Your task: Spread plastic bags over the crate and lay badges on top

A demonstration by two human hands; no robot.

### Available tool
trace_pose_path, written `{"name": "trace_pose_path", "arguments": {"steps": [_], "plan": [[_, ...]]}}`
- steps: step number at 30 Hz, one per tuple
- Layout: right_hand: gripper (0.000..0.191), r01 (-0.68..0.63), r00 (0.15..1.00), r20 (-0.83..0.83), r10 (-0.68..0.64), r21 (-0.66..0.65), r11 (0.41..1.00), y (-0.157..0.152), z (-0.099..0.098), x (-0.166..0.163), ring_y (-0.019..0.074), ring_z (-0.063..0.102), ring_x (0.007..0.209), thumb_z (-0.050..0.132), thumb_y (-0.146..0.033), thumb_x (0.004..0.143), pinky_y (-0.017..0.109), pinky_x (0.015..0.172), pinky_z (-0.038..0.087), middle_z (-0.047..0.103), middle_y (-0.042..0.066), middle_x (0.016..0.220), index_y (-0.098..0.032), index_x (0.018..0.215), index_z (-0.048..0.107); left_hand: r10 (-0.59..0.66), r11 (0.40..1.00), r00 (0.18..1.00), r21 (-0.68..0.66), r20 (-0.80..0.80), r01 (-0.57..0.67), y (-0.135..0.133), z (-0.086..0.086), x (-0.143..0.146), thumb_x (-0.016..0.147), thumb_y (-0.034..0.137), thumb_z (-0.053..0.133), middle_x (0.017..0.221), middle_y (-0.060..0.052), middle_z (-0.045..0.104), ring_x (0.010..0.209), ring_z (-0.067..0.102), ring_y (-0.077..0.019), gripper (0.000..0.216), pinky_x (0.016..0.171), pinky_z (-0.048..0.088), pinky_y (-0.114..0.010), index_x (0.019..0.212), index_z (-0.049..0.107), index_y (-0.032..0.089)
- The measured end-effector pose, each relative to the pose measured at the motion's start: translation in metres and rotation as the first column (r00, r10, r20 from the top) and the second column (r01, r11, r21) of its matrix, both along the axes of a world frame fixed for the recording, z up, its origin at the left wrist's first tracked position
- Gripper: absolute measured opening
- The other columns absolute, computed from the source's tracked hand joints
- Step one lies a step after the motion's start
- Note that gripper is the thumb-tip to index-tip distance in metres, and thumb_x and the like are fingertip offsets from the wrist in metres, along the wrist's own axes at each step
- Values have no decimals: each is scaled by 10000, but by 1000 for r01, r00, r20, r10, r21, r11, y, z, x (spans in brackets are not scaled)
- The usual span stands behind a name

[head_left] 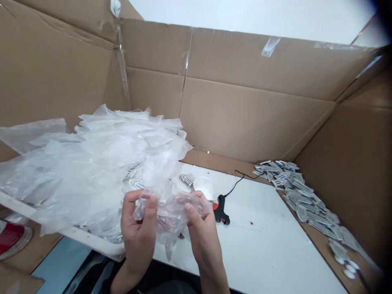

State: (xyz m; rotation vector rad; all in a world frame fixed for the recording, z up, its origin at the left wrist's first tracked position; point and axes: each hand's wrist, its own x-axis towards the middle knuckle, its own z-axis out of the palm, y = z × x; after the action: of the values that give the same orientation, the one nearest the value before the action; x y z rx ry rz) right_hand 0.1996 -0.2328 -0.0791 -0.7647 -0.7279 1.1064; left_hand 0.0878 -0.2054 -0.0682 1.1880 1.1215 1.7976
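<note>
A crumpled clear plastic bag (171, 210) is stretched between my two hands above the table's front edge. My left hand (139, 222) pinches one side of it between thumb and fingers. On the other side my right hand (200, 224) grips the plastic, thumb on top. Whether anything lies inside the folds, I cannot tell. To the left, a big heap of clear plastic bags (101, 159) overflows a white tray (92, 241). Just beyond my right hand lies a black glue gun (221, 210) with an orange part, its cord trailing back.
A white round dish (203, 187) and a small grey-and-white printed piece (186, 179) rest on the white table (245, 245). Many similar pieces (301, 194) are piled along the right edge. Cardboard walls (245, 94) enclose the table. A red-and-white container (14, 239) stands at lower left.
</note>
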Motion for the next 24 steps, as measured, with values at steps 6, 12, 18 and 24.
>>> {"name": "trace_pose_path", "arguments": {"steps": [6, 12, 18, 24], "plan": [[199, 193, 934, -303, -187, -11, 981, -1, -2, -13, 116, 632, 761, 689, -405, 797, 215, 686, 512, 655, -27, 823, -254, 902, 614, -37, 989, 992, -136, 123, 54, -5, 8, -4, 844, 493, 583, 360, 132, 285, 241, 230, -63, 281, 252, 198, -159, 894, 489, 233], [483, 208, 968, -86, -235, -248, 946, -6, -2, -32, 262, 656, 928, 772, -496, 644, 372, 780, 541, 705, 87, 971, -178, 983, 639, -264, 964, 964, -10, 32, 265, -3, 5, -23, 655, 658, 681, 790, -17, 605, 607, 595, -153, 600, 509, 495, -229, 1006, 507, 204], [387, 225, 930, 344, -129, -257, 940, -14, -11, -19, 187, 629, 625, 764, -491, 671, 292, 582, 523, 678, 49, 695, -141, 826, 699, -406, 913, 854, -190, -325, 362, -3, 3, -47, 699, 456, 742, 1121, -92, 624, 902, 641, -226, 732, 719, 541, -297, 1345, 445, 283], [389, 424, 771, 530, -353, -14, 905, -9, 7, 0, 253, 663, 804, 537, -455, 878, 344, 632, 557, 712, 100, 889, -151, 1040, 718, 25, 990, 906, 138, -422, 36, 3, 47, -72, 851, 269, 586, 842, -13, 643, 515, 514, -88, 242, 460, 415, -190, 1086, 641, 248]]}}
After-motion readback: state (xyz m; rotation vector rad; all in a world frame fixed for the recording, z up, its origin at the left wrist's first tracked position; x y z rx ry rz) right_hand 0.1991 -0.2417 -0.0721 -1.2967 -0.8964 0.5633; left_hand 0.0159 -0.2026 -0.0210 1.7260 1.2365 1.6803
